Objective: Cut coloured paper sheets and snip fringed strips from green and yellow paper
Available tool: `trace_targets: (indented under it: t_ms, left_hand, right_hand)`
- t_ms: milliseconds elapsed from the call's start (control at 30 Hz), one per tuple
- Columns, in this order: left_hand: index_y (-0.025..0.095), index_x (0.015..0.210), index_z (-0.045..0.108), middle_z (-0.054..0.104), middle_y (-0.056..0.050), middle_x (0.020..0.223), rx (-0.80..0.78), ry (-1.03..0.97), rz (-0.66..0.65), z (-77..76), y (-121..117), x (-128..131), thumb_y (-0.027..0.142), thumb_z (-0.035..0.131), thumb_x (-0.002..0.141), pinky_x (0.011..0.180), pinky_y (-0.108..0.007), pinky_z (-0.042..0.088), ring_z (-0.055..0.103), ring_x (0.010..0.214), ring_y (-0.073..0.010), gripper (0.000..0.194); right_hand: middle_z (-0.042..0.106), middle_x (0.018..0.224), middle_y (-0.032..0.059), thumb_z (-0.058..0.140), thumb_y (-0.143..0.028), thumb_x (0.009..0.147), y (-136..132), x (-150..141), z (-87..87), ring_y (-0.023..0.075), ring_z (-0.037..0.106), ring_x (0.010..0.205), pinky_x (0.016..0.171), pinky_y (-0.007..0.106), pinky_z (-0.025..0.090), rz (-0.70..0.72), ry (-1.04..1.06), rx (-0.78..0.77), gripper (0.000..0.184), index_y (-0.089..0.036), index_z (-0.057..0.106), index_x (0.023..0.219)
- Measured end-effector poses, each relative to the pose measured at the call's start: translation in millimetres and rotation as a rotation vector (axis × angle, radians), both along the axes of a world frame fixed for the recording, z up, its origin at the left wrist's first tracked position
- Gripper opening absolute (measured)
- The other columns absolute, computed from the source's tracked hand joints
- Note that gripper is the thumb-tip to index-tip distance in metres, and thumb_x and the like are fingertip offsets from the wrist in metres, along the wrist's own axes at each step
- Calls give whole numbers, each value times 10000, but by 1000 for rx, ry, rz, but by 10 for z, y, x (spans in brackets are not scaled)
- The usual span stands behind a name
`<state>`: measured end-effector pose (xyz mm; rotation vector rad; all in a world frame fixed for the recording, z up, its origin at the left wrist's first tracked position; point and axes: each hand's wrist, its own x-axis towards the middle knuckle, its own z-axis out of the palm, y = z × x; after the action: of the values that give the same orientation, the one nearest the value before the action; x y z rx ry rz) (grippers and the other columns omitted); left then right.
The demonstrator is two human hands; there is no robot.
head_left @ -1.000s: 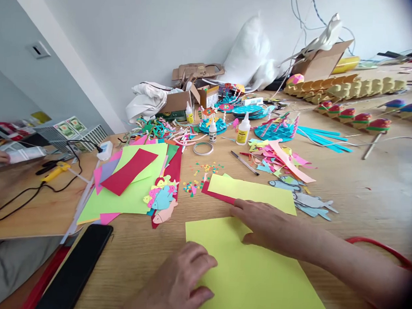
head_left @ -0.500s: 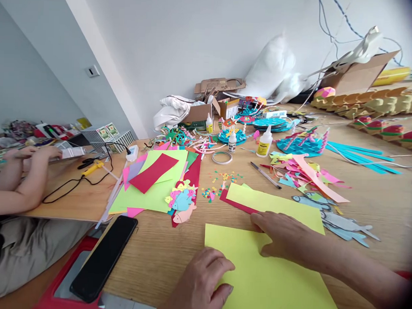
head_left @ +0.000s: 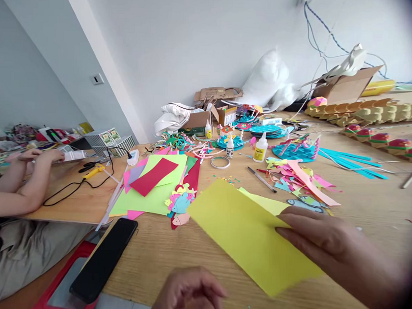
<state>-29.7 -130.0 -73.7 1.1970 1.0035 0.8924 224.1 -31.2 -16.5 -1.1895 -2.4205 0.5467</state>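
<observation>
A yellow sheet of paper hangs tilted above the table, pinched at its right edge between the thumb and fingers of my right hand. At the bottom of the view, my left hand is apart from the sheet, its fingers loosely curled and nothing visible in them. Behind the lifted sheet lies a pale yellow paper strip, partly covered by it. Grey-blue paper fish lie just beyond my right hand, which hides some of them.
Coloured paper sheets and small paper fish lie left; a black phone rests on the near left edge. A glue bottle, pen, tape roll and paper scraps stand or lie behind. Another person's arms are far left.
My right hand has picked the yellow sheet up off the table and moved it leftward over the strip. My left hand has come off the sheet and down toward me.
</observation>
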Motion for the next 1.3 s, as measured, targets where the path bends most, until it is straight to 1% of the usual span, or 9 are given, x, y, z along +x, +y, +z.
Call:
trace_targets:
  t_ms: [67, 200, 333, 467, 633, 800, 1000, 1133, 1300]
  left_hand:
    - [274, 1145, 505, 613, -81, 975, -156, -241, -134, -42, 10, 111, 453, 682, 617, 696, -303, 449, 582, 832, -183, 585]
    - [270, 1228, 426, 426, -111, 1278, -55, -504, 82, -49, 76, 402, 547, 718, 490, 831, -371, 422, 412, 1150, -277, 841]
    - [198, 1221, 454, 505, -123, 1214, -36, -613, 339, 95, 101, 486, 516, 617, 657, 893, -417, 408, 420, 1152, -290, 668]
    - [187, 1222, 449, 597, -104, 1105, -105, -650, 624, 264, 174, 256, 282, 535, 791, 831, -384, 473, 544, 1030, -247, 450]
    - [228, 1192, 462, 625, -57, 1069, 213, -542, 876, 483, 550, -359, 118, 492, 799, 749, -320, 522, 613, 907, -188, 409]
    - [162, 1113, 521, 646, -90, 1006, 277, -578, 927, 506, 1152, -1009, 94, 403, 825, 720, -350, 534, 635, 837, -192, 319]
    - [154, 1046, 526, 657, -69, 920, 117, -573, 957, 231, 1689, -1441, 94, 346, 860, 689, -271, 539, 640, 764, -133, 266]
    - [113, 997, 517, 652, -94, 842, 6, -499, 932, 27, 1770, -1537, 163, 341, 884, 653, -257, 545, 643, 721, -138, 215]
    - [64, 831, 546, 642, -141, 762, -132, -282, 804, -61, 1556, -1622, 317, 320, 894, 622, -226, 538, 643, 720, -154, 345]
  right_hand:
    - [620, 944, 64, 345, -276, 836, -154, -113, 0, 236, 589, 775, 585, 305, 471, 46, 27, 174, 286, -313, 589, 980]
    - [630, 971, 88, 365, -163, 807, -381, -466, -113, 256, 573, 808, 597, 337, 489, 196, -71, 383, 374, -279, 523, 1126]
    - [631, 995, 97, 428, -136, 784, -426, -732, -198, 241, 564, 805, 675, 367, 491, 300, -99, 458, 393, -212, 497, 1163]
    - [614, 1071, 121, 420, -101, 769, -397, -788, -210, 272, 547, 938, 738, 403, 480, 316, -88, 568, 443, -190, 463, 1201]
    - [602, 1117, 107, 400, -82, 770, -383, -743, -252, 251, 547, 981, 750, 369, 492, 313, -120, 588, 442, -196, 461, 1193]
    - [635, 1019, 50, 378, -11, 749, -384, -735, -326, 191, 575, 903, 711, 293, 492, 242, -73, 555, 400, -217, 524, 1060]
    - [624, 903, 26, 442, -58, 766, -337, -746, -516, 162, 567, 788, 663, 250, 464, 277, -135, 461, 189, -206, 534, 840]
    - [605, 852, 21, 462, -130, 799, -296, -759, -656, 157, 550, 768, 658, 245, 437, 320, -134, 431, 91, -204, 514, 796]
    - [583, 799, 12, 451, -164, 822, -273, -753, -703, 156, 535, 759, 653, 243, 406, 332, -117, 403, 78, -207, 501, 779]
